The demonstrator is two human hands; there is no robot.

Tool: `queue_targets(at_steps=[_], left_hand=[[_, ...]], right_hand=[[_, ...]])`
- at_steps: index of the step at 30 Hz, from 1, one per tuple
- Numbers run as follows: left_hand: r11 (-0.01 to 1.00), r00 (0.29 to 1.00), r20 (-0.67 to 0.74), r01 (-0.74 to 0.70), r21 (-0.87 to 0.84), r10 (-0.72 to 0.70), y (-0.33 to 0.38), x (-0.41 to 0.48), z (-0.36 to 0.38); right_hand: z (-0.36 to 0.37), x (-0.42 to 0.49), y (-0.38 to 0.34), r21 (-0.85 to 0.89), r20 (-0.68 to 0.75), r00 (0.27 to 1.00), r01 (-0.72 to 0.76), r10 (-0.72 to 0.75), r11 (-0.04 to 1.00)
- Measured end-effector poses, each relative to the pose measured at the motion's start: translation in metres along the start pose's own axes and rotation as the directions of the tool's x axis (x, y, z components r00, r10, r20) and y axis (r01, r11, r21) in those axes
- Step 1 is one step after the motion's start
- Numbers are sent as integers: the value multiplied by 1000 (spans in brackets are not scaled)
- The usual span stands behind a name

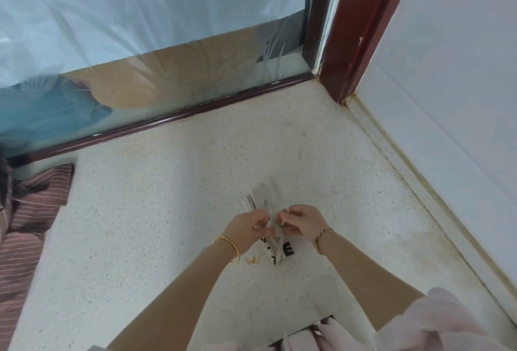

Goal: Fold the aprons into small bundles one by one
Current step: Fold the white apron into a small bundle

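In the head view, a small folded apron [283,252], pale with black print, lay on the speckled surface [167,197] a little right of the middle, directly under the person's two hands. The left hand [247,229] and the right hand [300,223] were close together over the bundle, almost touching. The fingers of both were curled, and each pinched the pale strap [277,242] that crossed the bundle. One end of the bundle showed beyond the knuckles on the far side and the printed end showed below the wrists. A gold bangle [228,247] sat on the left wrist and a thin bracelet [322,235] on the right. A few small pale scraps [251,260] lay on the surface just beside the left wrist. Well apart at the left edge lay a heap of brown striped cloth [28,210]. Behind the surface stood a glass pane [140,29] with thin plastic sheeting over its upper part, set in a dark red frame [361,29], and a white wall [447,99] closed the right side. Pale pink cloth [447,322] filled the bottom right corner.
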State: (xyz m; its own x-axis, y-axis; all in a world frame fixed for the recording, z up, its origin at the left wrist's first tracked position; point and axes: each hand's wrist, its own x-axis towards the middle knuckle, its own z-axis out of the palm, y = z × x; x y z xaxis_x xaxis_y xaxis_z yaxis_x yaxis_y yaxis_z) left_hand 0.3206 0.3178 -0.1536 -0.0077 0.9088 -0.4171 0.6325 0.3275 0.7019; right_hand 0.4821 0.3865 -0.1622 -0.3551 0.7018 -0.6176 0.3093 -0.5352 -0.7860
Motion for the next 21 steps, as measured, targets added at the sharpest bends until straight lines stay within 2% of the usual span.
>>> queue_targets(at_steps=[3, 8, 12, 14, 16, 18, 21], left_hand=[[999, 998, -44, 49, 16, -49, 0, 3, 7], [988, 988, -154, 7, 155, 17, 17, 12, 15], [991, 979, -186, 105, 80, -88, 19, 18, 19], [986, 978, -154, 151, 65, -140, 16, 21, 18], [976, 975, -120, 198, 96, -186, 17, 23, 17], [965, 976, -58, 215, 150, -208, 21, 25, 16], [956, 969, 30, 237, 173, -246, 28, 27, 16]], right_hand=[[4, -2, 9, 80, -64, 997, -43, 49, 996], [14, -7, 5, 156, -135, 989, -45, 67, 987], [17, -9, 4, 159, -173, 983, -41, 68, 986], [16, -11, 5, 9, -283, 959, -6, 9, 1000], [15, -13, 1, -237, -351, 925, 61, -144, 970], [17, -15, -8, -408, -286, 917, 144, -276, 902], [24, -9, -22, -563, -125, 930, 221, -346, 797]])
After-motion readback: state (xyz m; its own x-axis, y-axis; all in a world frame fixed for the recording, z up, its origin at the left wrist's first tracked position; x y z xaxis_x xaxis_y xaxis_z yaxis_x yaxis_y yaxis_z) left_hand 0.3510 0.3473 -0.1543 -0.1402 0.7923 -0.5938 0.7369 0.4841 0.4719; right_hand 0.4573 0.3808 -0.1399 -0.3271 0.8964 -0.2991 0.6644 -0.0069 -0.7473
